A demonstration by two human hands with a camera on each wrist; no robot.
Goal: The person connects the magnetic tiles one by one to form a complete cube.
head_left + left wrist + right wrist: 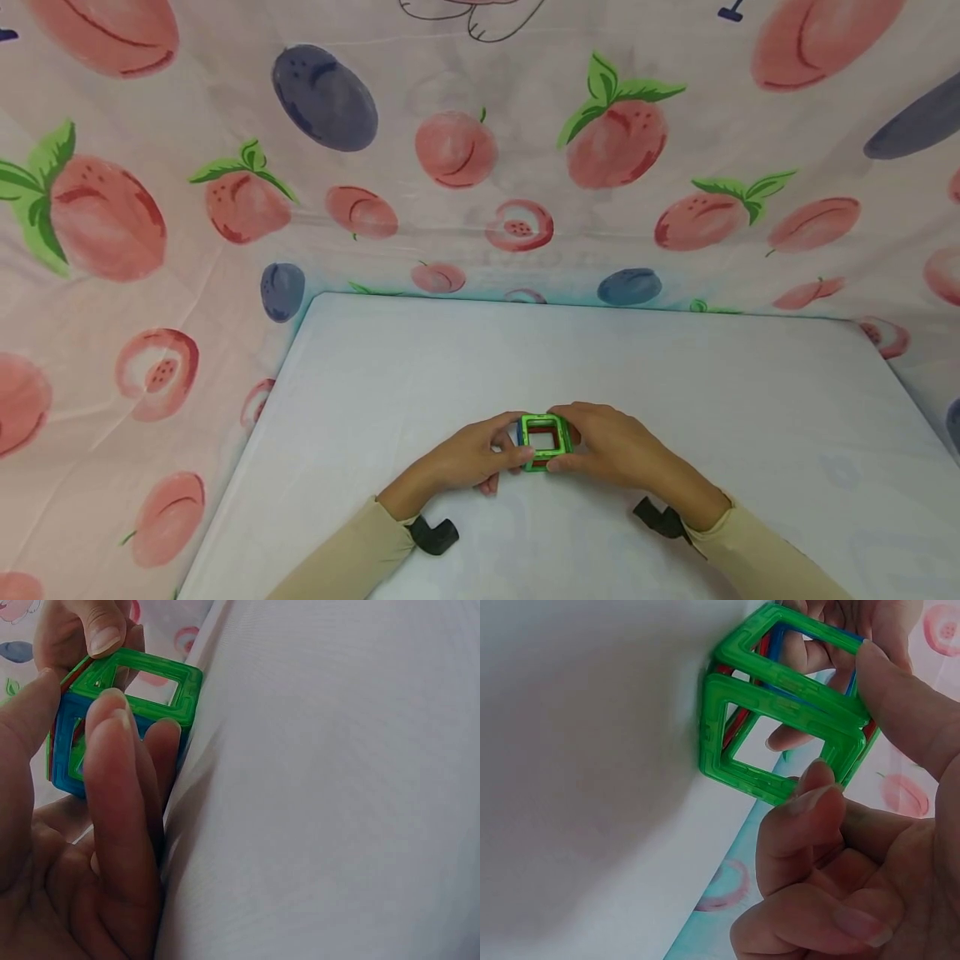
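A small cube of magnetic tiles (563, 442) stands on the white table between both hands. Its square frames are green, blue and red, with open middles. My left hand (471, 454) grips the cube's left side; the left wrist view shows a blue tile (69, 742) and a green tile (139, 705) by its fingers. My right hand (618, 446) holds the opposite side, thumb at the near edge and fingers behind. In the right wrist view, two green tiles (712, 739) meet along an edge, and red tiles show inside. Fingers hide part of the cube.
The white tabletop (420, 358) spreads around the hands. A fruit-patterned cloth (225, 317) hangs at the back and left, along the table's edges. Black wrist mounts (435, 535) sit at both sleeve cuffs.
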